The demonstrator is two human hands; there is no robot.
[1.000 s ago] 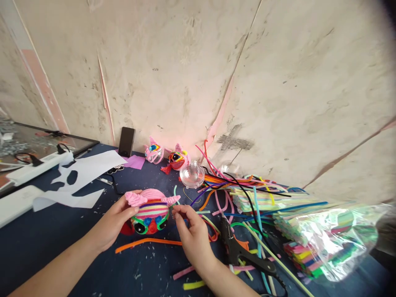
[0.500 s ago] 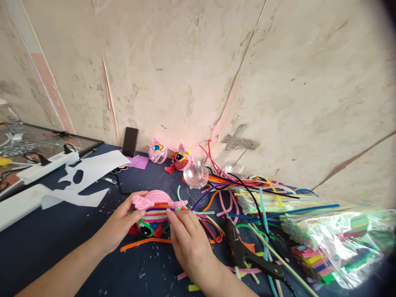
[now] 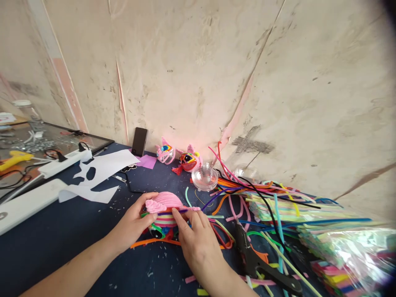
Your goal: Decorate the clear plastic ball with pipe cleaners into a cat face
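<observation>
A pink pipe-cleaner animal head [image 3: 168, 200] with ears, coloured stripes and a green-rimmed black eye sits low over the table, between both hands. My left hand [image 3: 135, 220] is closed around its left side, thumb near the left ear. On the front right, my right hand [image 3: 198, 239] presses its fingertips against a purple pipe cleaner [image 3: 165, 213] lying across the stripes. The right fingers cover part of the head's right side. An orange pipe cleaner [image 3: 145, 243] lies just below the head. Right of my right hand rests a black glue gun [image 3: 253, 260].
Two smaller pink animal heads [image 3: 189, 160] stand by the wall with a clear plastic half-ball [image 3: 204, 177]. Bundled pipe cleaners [image 3: 278, 210] spread across the right. Cut white paper [image 3: 105, 165], a phone [image 3: 139, 141] and a power strip [image 3: 63, 163] lie left.
The camera view has swung slightly left, so everything sits further right in the picture. My right fingers have shifted along the head's front; my left hand keeps its hold.
</observation>
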